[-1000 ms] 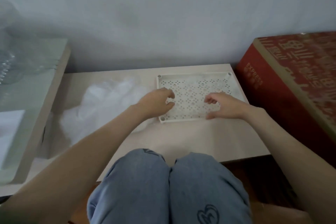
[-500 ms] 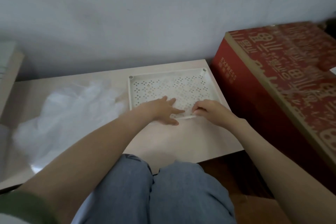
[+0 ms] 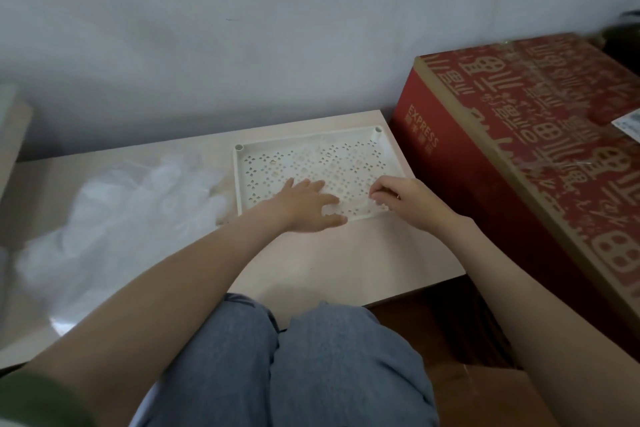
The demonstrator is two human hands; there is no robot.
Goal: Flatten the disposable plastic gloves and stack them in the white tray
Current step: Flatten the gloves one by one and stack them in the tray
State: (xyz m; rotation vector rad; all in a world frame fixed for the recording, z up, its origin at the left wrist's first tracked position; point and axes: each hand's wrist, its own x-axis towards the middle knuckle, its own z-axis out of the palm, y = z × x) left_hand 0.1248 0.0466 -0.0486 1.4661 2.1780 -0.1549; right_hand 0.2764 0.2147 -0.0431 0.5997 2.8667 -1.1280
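Glove (image 3: pixel 356 209), one, in one tray (image 3: pixel 238 184) (left hand (image 3: pixel 304 202) flat atop; right hand (image 3: pixel 406 198) in pinch on it)

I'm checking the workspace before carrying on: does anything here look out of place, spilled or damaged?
Nothing looks damaged or spilled. The only untidy thing is the heap of gloves, crumpled on the table left of the tray. In the tray, the left hand presses one glove flat while the right hand pinches its edge.
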